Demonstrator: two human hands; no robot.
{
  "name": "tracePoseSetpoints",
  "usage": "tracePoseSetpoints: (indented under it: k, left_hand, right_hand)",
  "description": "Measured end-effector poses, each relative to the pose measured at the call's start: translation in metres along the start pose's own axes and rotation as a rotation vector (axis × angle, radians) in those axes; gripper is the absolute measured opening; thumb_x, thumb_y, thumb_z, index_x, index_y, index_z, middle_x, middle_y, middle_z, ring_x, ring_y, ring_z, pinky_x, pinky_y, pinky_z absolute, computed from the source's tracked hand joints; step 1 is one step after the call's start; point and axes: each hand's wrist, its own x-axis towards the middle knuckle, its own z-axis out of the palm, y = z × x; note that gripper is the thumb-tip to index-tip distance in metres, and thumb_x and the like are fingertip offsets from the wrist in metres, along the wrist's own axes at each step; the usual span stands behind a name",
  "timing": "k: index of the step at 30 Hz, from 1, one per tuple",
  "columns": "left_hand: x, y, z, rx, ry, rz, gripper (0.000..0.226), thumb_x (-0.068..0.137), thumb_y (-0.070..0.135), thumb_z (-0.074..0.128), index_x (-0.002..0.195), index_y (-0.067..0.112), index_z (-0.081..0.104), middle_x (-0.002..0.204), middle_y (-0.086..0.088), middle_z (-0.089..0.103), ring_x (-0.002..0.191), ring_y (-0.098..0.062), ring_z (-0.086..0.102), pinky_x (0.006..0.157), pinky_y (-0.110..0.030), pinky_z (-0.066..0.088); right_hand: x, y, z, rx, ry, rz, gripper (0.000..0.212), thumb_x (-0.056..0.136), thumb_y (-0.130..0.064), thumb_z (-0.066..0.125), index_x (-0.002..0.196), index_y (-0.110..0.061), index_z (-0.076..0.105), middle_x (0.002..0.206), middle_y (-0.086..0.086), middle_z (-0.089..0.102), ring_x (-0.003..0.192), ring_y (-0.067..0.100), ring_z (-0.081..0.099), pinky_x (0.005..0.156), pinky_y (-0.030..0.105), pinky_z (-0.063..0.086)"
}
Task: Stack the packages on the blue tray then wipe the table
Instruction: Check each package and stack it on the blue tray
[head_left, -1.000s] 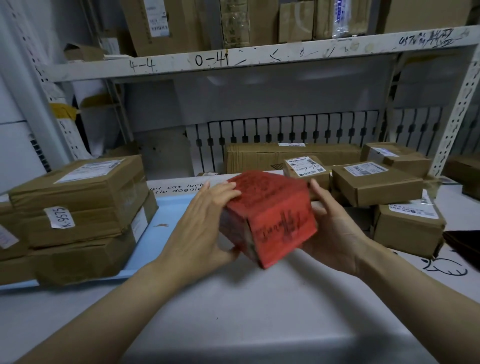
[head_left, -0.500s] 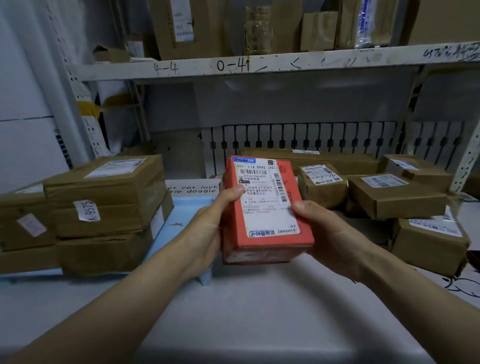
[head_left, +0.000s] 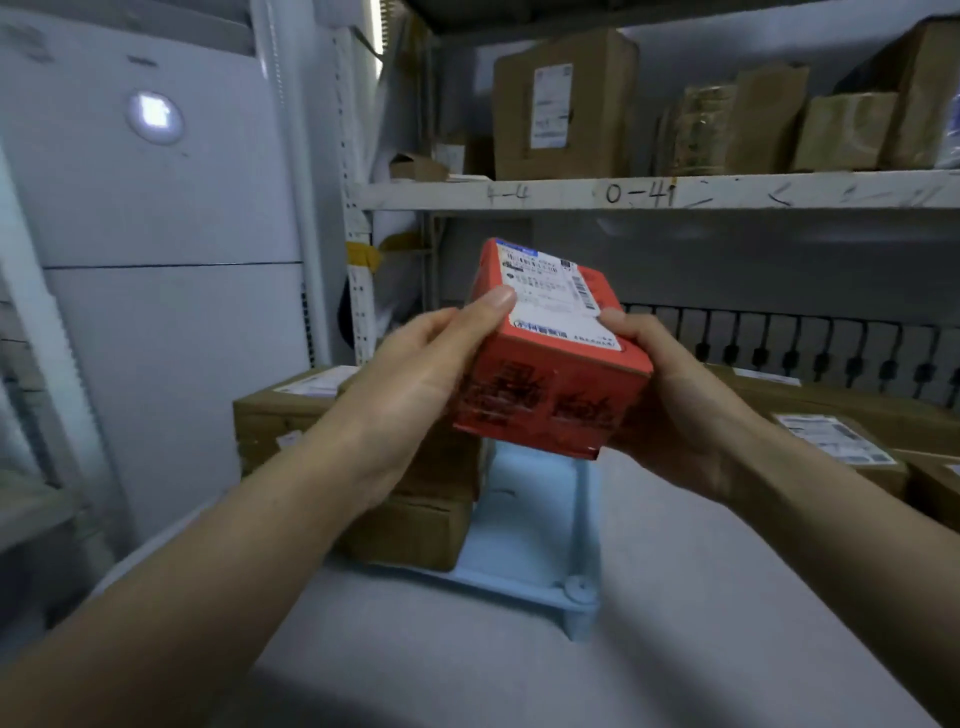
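Observation:
A red box (head_left: 550, 379) with a white shipping label on top is held up in the air between both hands, above the blue tray (head_left: 524, 519). My left hand (head_left: 415, 384) grips its left side, thumb lying on the label. My right hand (head_left: 670, 405) grips its right side from below. On the left part of the tray stands a stack of brown cardboard packages (head_left: 405, 525), partly hidden behind my left arm.
More brown packages (head_left: 841, 436) lie on the grey table (head_left: 519, 665) at the right. A white metal shelf (head_left: 649, 195) with boxes runs overhead. A white cabinet (head_left: 156, 260) stands at the left.
Both hands have lifted the red box higher and carried it left over the tray, tilting its label away. The view has swung left and up.

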Motion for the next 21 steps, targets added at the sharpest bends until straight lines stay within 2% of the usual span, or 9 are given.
tracePoseSetpoints:
  k: [2, 3, 4, 7, 10, 13, 15, 17, 21]
  left_hand:
    - [0.003, 0.010, -0.028, 0.045, 0.033, 0.022, 0.074, 0.070, 0.070, 0.070, 0.128, 0.025, 0.062, 0.114, 0.001, 0.074, 0.108, -0.019, 0.069, 0.102, -0.043, 0.046]
    - [0.006, 0.015, -0.041, 0.054, 0.072, 0.028, 0.071, 0.072, 0.069, 0.069, 0.128, 0.025, 0.062, 0.113, 0.001, 0.075, 0.108, -0.019, 0.070, 0.103, -0.045, 0.045]
    - [0.008, 0.018, -0.055, 0.058, 0.116, 0.039, 0.063, 0.077, 0.065, 0.067, 0.125, 0.026, 0.064, 0.111, 0.002, 0.075, 0.107, -0.018, 0.070, 0.104, -0.045, 0.045]
    - [0.013, 0.021, -0.094, 0.022, 0.237, 0.025, 0.044, 0.089, 0.057, 0.058, 0.119, 0.027, 0.068, 0.107, 0.003, 0.076, 0.104, -0.016, 0.071, 0.105, -0.044, 0.046]
    - [0.019, 0.008, -0.134, -0.016, 0.380, -0.004, 0.044, 0.092, 0.054, 0.055, 0.122, 0.024, 0.067, 0.103, -0.001, 0.077, 0.097, -0.017, 0.073, 0.097, -0.043, 0.053]
    - [0.025, -0.010, -0.163, -0.069, 0.500, -0.049, 0.043, 0.093, 0.051, 0.053, 0.121, 0.022, 0.068, 0.099, -0.004, 0.078, 0.090, -0.018, 0.074, 0.086, -0.039, 0.057]
    - [0.028, -0.023, -0.177, -0.073, 0.535, -0.067, 0.040, 0.095, 0.051, 0.050, 0.118, 0.026, 0.070, 0.096, -0.003, 0.078, 0.087, -0.019, 0.073, 0.083, -0.038, 0.057]
    - [0.033, -0.035, -0.185, -0.069, 0.542, -0.082, 0.039, 0.095, 0.053, 0.048, 0.113, 0.029, 0.072, 0.093, -0.001, 0.078, 0.087, -0.019, 0.072, 0.081, -0.036, 0.055]
    - [0.044, -0.051, -0.188, -0.052, 0.540, -0.161, 0.039, 0.094, 0.060, 0.045, 0.098, 0.032, 0.072, 0.084, 0.002, 0.078, 0.082, -0.014, 0.070, 0.071, -0.030, 0.049]
  right_hand:
    - [0.017, -0.012, 0.034, -0.026, -0.061, -0.022, 0.067, 0.084, -0.057, 0.064, 0.133, -0.012, 0.060, 0.109, 0.034, 0.049, 0.093, 0.043, 0.049, 0.097, 0.047, 0.052]
    - [0.025, -0.017, 0.051, -0.053, -0.081, -0.036, 0.066, 0.085, -0.061, 0.062, 0.130, -0.013, 0.062, 0.112, 0.039, 0.049, 0.101, 0.017, 0.038, 0.097, 0.048, 0.053]
    - [0.032, -0.021, 0.069, -0.096, -0.091, -0.042, 0.065, 0.086, -0.064, 0.058, 0.126, -0.013, 0.064, 0.121, 0.040, 0.053, 0.133, 0.035, 0.043, 0.098, 0.050, 0.051]
    - [0.049, -0.028, 0.113, -0.228, -0.106, -0.067, 0.060, 0.093, -0.063, 0.047, 0.105, -0.008, 0.067, 0.102, 0.019, 0.063, 0.103, 0.039, 0.066, 0.103, 0.051, 0.048]
    - [0.072, -0.021, 0.153, -0.366, -0.107, -0.059, 0.051, 0.096, -0.060, 0.046, 0.088, -0.012, 0.062, 0.085, 0.010, 0.056, 0.084, 0.032, 0.058, 0.087, 0.038, 0.049]
    - [0.097, -0.007, 0.181, -0.566, -0.080, -0.075, 0.065, 0.090, -0.066, 0.047, 0.112, -0.008, 0.065, 0.100, 0.008, 0.068, 0.096, 0.028, 0.061, 0.086, 0.038, 0.050]
    - [0.109, 0.001, 0.193, -0.644, -0.102, -0.069, 0.072, 0.091, -0.066, 0.045, 0.129, -0.007, 0.061, 0.119, 0.009, 0.067, 0.090, 0.018, 0.061, 0.070, 0.028, 0.045]
    - [0.115, 0.006, 0.199, -0.708, -0.125, -0.069, 0.065, 0.095, -0.061, 0.043, 0.129, -0.008, 0.062, 0.121, 0.005, 0.068, 0.081, 0.007, 0.057, 0.059, 0.019, 0.034]
    - [0.125, 0.016, 0.197, -0.755, -0.138, -0.075, 0.060, 0.096, -0.058, 0.046, 0.126, -0.010, 0.064, 0.112, 0.003, 0.070, 0.096, 0.013, 0.063, 0.065, 0.021, 0.036]
